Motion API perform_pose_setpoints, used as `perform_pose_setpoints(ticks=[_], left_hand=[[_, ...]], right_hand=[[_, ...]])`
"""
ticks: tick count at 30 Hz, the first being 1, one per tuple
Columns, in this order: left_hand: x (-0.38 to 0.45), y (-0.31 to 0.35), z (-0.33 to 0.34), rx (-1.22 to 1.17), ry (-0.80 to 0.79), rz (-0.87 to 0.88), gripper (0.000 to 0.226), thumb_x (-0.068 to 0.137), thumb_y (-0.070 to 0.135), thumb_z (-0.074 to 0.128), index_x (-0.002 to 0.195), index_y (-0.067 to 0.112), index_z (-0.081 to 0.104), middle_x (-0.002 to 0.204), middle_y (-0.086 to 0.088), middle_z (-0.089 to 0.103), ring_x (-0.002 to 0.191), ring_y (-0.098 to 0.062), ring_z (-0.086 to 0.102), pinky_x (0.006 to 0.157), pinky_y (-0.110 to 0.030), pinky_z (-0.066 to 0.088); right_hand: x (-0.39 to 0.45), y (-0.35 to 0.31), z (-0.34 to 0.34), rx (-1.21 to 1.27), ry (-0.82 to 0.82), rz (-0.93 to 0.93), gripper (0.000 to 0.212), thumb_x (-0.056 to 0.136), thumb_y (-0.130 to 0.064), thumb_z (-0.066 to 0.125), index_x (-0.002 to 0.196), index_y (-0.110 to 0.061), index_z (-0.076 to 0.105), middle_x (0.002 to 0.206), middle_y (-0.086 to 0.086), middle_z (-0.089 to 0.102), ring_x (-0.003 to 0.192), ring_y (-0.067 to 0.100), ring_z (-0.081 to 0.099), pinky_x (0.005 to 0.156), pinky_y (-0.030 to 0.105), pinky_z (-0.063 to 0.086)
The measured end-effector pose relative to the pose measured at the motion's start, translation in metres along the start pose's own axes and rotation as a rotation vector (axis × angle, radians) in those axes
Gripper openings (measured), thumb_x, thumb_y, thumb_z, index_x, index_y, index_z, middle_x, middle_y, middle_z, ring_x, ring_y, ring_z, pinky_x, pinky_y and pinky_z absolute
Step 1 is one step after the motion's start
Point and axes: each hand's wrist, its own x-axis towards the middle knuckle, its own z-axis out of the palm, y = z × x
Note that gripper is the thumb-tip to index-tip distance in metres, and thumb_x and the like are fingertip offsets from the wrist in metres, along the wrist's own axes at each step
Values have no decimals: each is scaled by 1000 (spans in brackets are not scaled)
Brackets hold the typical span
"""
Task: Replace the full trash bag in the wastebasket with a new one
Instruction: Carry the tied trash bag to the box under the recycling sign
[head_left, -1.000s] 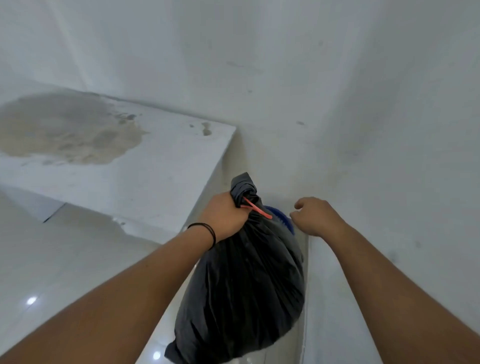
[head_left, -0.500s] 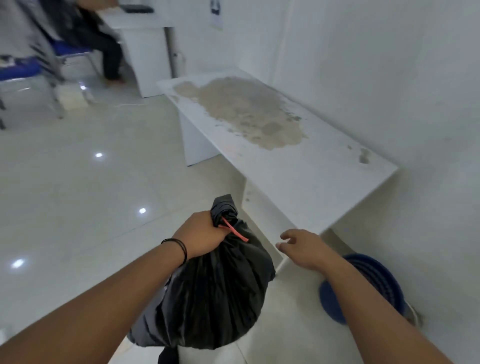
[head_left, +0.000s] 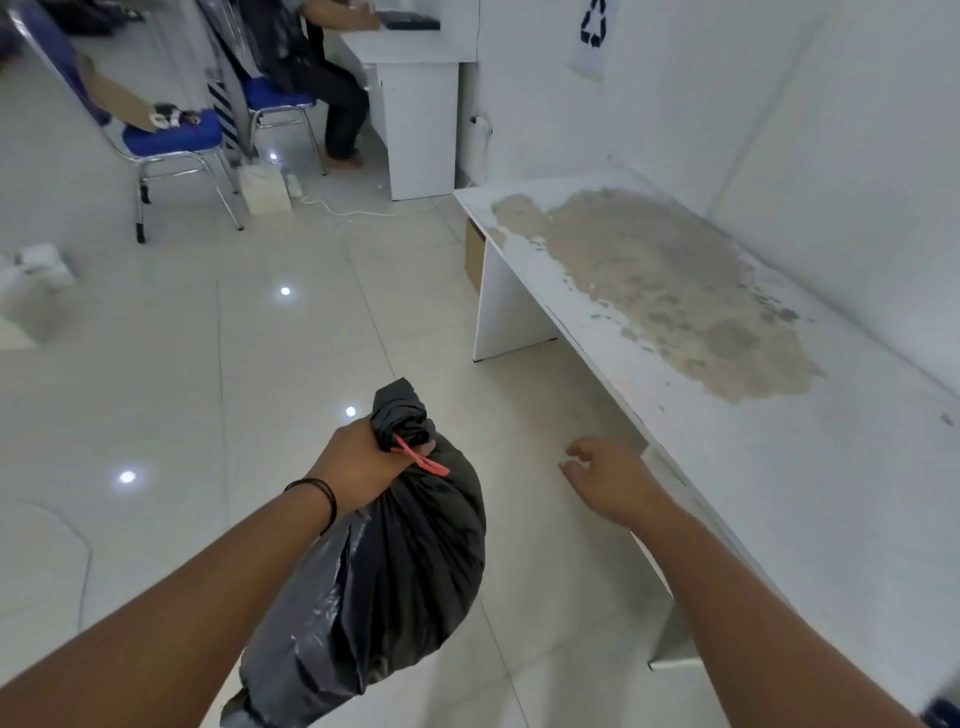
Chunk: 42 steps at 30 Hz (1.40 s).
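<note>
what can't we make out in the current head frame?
- Trash bag contents: opaque black plastic, and its bottom is cut by the lower edge.
- Left hand fingertips: wrapped behind the tied neck of the bag.
- Wastebasket: only a dark blue sliver at the bottom-right corner, cut by the frame edge; no way to tell if it has a liner.
- Seated person: upper body cut by the top edge.
- Items on the blue chair: too small and blurred to identify.

Trash bag (head_left: 395, 561): thin black plastic film, crinkled, faint sheen, neck tied with a red plastic strip (head_left: 421, 457); floor (head_left: 208, 364): pale glazed tile, glossy, mirroring ceiling lights; worktop (head_left: 779, 467): matt white laminate, large patch (head_left: 670, 291) peeled to rough brown board; chair (head_left: 171, 145): chromed metal tube, blue cloth seat.
</note>
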Motion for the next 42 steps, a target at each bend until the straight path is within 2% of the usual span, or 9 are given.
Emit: perform_pose_setpoints(ticks=[5,12,18,22,28,30,34,37,42], left_hand=[[76,-4,-46,8,3,-8,27,78,39,72,92,16,67,96,-6,67,92,-22,61,86,-34,48],[203,-2,-90,-76,72,-121,28,79,27,71,101,12,65,100,-10,68,96,-26,63,90,-38,50],[319,15,-129,-34,130,-146,25,79,19,68,93,0,62,94,-22,66,77,-22,52,74,-33,45],[397,28,-159,27,162,-79,23,79,21,69,87,2,61,79,-11,63,72,-18,50,65,-28,41],[526,35,-208,117,210,75,15,80,21,69,85,12,57,74,8,57,67,-2,50,60,-12,36],[573,36,-225,108,202,97,16,79,20,69,87,10,59,77,4,60,71,-7,54,62,-13,38],[661,44,-263,102,144,113,18,78,20,71,89,10,61,82,-1,63,76,-11,58,65,-18,43],[722,52,-285,160,112,141,19,79,23,70,86,8,60,79,-1,61,75,-13,57,64,-21,42],[822,71,-299,199,95,205,18,80,20,68,87,7,59,77,1,58,75,-16,55,69,-25,38]], right_hand=[[85,-49,0,10,-3,-27,38,93,-28,51,126,-10,56,130,10,55,118,22,51,93,23,34],[230,-104,-11,7,-24,-98,38,93,-30,51,126,-13,57,130,6,56,117,19,53,90,21,35],[352,-150,-40,15,-87,-79,40,94,-31,49,129,-13,54,135,3,54,122,18,50,97,22,33],[425,-182,-56,5,-67,-90,38,94,-32,48,128,-14,55,133,3,55,121,20,51,100,26,35],[544,-239,-66,48,-7,-95,35,95,-29,45,124,-15,57,124,2,61,106,16,58,84,19,35],[586,-262,-68,58,22,-74,33,95,-29,45,121,-15,59,125,1,60,112,18,56,90,22,37],[654,-300,-73,113,47,12,30,94,-28,46,114,-12,61,119,3,63,108,21,57,94,27,40],[697,-321,-81,175,98,67,28,93,-26,48,112,-11,63,112,2,64,105,21,58,88,24,40],[767,-336,-99,263,196,90,21,92,-23,50,95,-11,66,88,-1,64,82,14,58,60,13,36]])
